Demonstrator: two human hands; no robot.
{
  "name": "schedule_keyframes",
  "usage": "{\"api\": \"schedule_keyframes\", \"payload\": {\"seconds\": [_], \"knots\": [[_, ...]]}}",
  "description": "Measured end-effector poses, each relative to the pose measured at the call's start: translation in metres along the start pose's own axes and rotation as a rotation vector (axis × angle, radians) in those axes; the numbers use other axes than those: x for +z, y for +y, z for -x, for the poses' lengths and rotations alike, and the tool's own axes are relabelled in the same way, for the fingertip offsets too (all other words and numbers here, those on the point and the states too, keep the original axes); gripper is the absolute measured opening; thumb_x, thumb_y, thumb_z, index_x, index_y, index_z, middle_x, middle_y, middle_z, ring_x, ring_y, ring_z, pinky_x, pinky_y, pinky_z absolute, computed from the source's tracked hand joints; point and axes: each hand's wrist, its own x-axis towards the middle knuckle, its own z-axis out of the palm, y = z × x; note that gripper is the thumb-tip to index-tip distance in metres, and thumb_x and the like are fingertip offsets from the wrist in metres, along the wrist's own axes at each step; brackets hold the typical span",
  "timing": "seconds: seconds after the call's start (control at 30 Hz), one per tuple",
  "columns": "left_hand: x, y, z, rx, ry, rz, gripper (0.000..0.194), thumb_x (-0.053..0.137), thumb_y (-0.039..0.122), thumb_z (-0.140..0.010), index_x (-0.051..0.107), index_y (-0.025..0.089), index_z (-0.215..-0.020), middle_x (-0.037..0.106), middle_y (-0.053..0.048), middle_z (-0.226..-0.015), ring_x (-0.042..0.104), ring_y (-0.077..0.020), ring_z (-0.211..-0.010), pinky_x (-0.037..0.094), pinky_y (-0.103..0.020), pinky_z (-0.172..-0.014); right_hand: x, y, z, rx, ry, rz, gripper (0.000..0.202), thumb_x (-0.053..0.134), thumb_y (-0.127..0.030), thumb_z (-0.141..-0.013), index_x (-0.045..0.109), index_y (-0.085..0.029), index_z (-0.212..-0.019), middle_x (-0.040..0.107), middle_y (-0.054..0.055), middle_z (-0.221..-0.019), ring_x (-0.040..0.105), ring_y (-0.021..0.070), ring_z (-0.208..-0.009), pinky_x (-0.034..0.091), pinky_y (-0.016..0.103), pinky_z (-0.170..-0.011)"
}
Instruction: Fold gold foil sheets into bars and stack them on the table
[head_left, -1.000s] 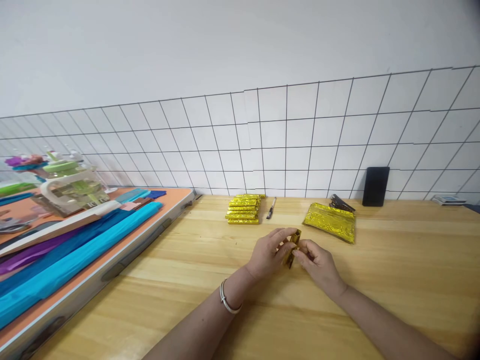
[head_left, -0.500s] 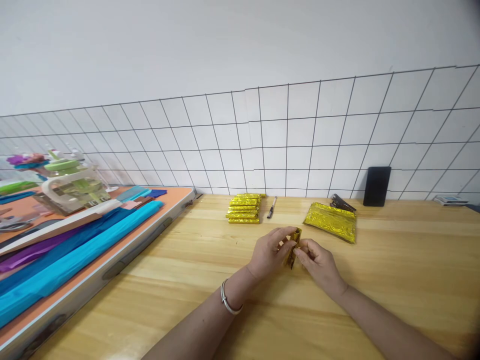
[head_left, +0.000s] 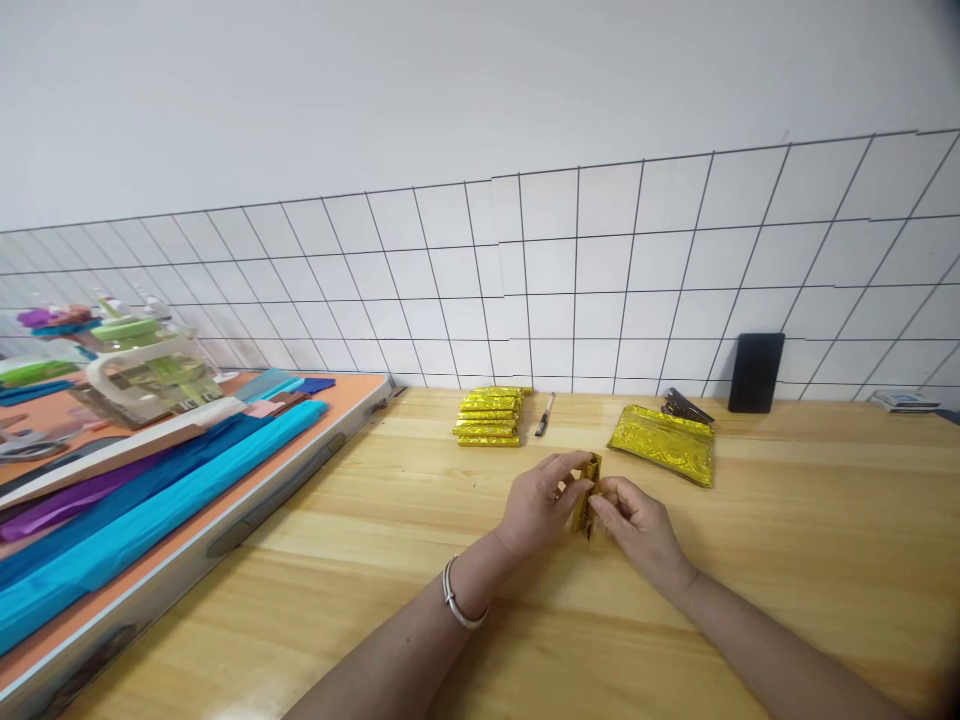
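Between my hands a folded piece of gold foil paper stands on edge, just over the wooden table. My left hand pinches it from the left, thumb and fingers closed on it. From the right, my right hand grips its near side between thumb and forefinger. Parts of the foil are hidden behind my fingers. Beyond my left hand lies a row of folded gold foil strips. A flat stack of gold foil sheets rests beyond my right hand.
A pen lies between the foil piles. Behind the flat stack is a black stapler-like tool. A black slab leans on the tiled wall. At left, an orange-topped board bears blue paper rolls and a lidded jug.
Both hands keep their grip on the foil, which has turned very slightly. The rest of the view shifts only a little, with the camera.
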Motion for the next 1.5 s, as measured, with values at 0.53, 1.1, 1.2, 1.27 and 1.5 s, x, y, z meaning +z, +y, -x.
{"api": "schedule_keyframes", "payload": {"seconds": [0.53, 1.1, 1.2, 1.27, 1.5], "knots": [[0.007, 0.006, -0.001, -0.195, 0.002, 0.235, 0.034, 0.059, 0.023, -0.079, 0.056, 0.023, -0.113, 0.065, -0.002, -0.097, 0.059, -0.0111, -0.074, 0.049, -0.021, -0.063, 0.001, -0.003, 0.002, -0.075, 0.014, 0.210, 0.017, 0.049, -0.038, -0.085, 0.050, -0.021, -0.081, 0.047, -0.004, -0.063, 0.044, 0.0113, -0.055, 0.035, 0.024, -0.053], [0.019, 0.019, 0.004, -0.432, 0.013, 0.984, 0.028, 0.069, 0.032, -0.073, 0.063, 0.015, -0.094, 0.061, -0.003, -0.086, 0.054, -0.0122, -0.078, 0.043, -0.025, -0.074, -0.005, -0.005, 0.003, -0.305, -0.067, 0.411, 0.017, 0.039, -0.029, -0.091, 0.052, -0.021, -0.085, 0.057, 0.002, -0.075, 0.053, 0.0148, -0.070, 0.039, 0.027, -0.066], [0.016, 0.017, 0.003, -0.468, -0.029, 1.060, 0.027, 0.070, 0.032, -0.073, 0.063, 0.015, -0.093, 0.061, -0.004, -0.089, 0.055, -0.0119, -0.078, 0.043, -0.025, -0.075, -0.007, -0.007, 0.002, -0.367, -0.078, 0.463, 0.019, 0.036, -0.025, -0.092, 0.051, -0.021, -0.081, 0.055, 0.002, -0.073, 0.052, 0.0148, -0.069, 0.039, 0.027, -0.066], [0.015, 0.015, 0.003, -0.488, -0.067, 1.093, 0.028, 0.070, 0.031, -0.073, 0.063, 0.015, -0.094, 0.062, -0.005, -0.090, 0.056, -0.0125, -0.079, 0.043, -0.025, -0.075, -0.009, -0.007, 0.001, -0.388, -0.062, 0.475, 0.017, 0.038, -0.025, -0.091, 0.051, -0.021, -0.080, 0.055, 0.002, -0.072, 0.052, 0.0145, -0.068, 0.039, 0.027, -0.065], [0.010, 0.015, 0.003, -0.499, -0.142, 1.136, 0.029, 0.071, 0.031, -0.072, 0.063, 0.014, -0.094, 0.063, -0.004, -0.087, 0.056, -0.0104, -0.072, 0.041, -0.022, -0.068, -0.017, 0.001, -0.007, -0.184, 0.145, 0.270, 0.014, 0.053, -0.034, -0.085, 0.051, -0.022, -0.092, 0.054, -0.001, -0.071, 0.050, 0.0132, -0.062, 0.042, 0.026, -0.059]]}}
